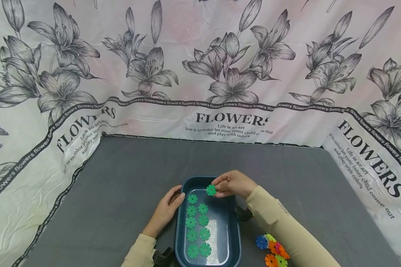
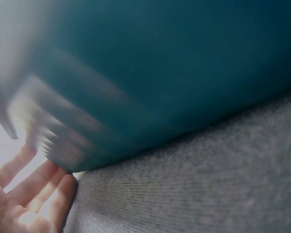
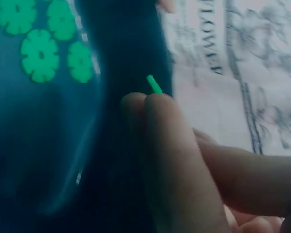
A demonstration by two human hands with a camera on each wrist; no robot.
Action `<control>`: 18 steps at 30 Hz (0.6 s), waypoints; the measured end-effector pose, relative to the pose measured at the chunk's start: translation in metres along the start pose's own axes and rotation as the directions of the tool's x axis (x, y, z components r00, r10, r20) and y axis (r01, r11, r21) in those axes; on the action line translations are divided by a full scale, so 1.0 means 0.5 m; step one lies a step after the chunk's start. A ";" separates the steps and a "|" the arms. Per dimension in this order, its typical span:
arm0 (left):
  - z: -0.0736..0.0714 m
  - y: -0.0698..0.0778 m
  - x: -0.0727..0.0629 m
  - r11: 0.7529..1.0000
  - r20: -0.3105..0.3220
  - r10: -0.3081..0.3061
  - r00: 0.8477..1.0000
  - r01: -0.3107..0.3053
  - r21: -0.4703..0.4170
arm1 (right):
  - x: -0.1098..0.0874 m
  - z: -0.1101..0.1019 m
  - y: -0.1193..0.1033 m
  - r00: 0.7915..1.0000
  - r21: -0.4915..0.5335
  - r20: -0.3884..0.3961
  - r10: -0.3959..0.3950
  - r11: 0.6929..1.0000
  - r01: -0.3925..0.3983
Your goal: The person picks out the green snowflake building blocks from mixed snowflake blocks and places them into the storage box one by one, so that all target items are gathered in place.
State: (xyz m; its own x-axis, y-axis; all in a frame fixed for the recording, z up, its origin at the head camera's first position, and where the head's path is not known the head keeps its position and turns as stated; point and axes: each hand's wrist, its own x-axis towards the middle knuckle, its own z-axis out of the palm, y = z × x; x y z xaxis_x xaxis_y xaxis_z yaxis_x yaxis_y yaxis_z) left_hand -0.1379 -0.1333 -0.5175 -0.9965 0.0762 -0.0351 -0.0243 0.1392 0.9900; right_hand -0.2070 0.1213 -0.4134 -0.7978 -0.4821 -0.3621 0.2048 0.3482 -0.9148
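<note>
A blue tray (image 1: 224, 218) lies lengthwise before me, with green notched plastic discs (image 1: 192, 235) in two columns along its left half. My left hand (image 1: 164, 212) holds the tray's left rim near the far corner, thumb at the rim; in the left wrist view its fingers (image 2: 43, 187) touch the outer wall. Over the far right part of the tray, my right hand (image 1: 235, 184) pinches one more green disc (image 1: 211, 190) between thumb and fingers. Only a thin edge of that disc (image 3: 154, 83) shows in the right wrist view.
On the grey tabletop (image 1: 130, 174), right of the tray and beside the right forearm, lies a small pile of orange, blue, yellow-green and pink discs (image 1: 272, 256). A flower-printed cloth (image 1: 234, 120) surrounds the table's back and sides.
</note>
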 end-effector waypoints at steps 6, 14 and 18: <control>0.000 0.003 0.002 1.000 0.006 0.005 1.000 -0.005 -0.007 | 0.038 0.034 0.001 0.998 -0.107 -0.048 0.050 0.993 -0.054; -0.001 0.007 0.001 1.000 0.016 0.004 1.000 -0.004 -0.022 | 0.063 0.064 0.009 0.994 -0.152 -0.067 0.085 0.984 -0.095; -0.001 0.004 0.000 1.000 0.013 0.000 1.000 0.000 -0.017 | 0.067 0.080 0.014 0.991 -0.177 -0.091 0.096 0.978 -0.111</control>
State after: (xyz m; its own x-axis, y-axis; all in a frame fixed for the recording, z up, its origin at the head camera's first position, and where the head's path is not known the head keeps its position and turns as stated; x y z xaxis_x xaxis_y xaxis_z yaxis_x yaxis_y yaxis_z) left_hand -0.1379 -0.1336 -0.5157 -0.9954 0.0887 -0.0368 -0.0258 0.1221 0.9922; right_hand -0.2098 0.0754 -0.4392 -0.8225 -0.3715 -0.4306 0.1885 0.5363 -0.8227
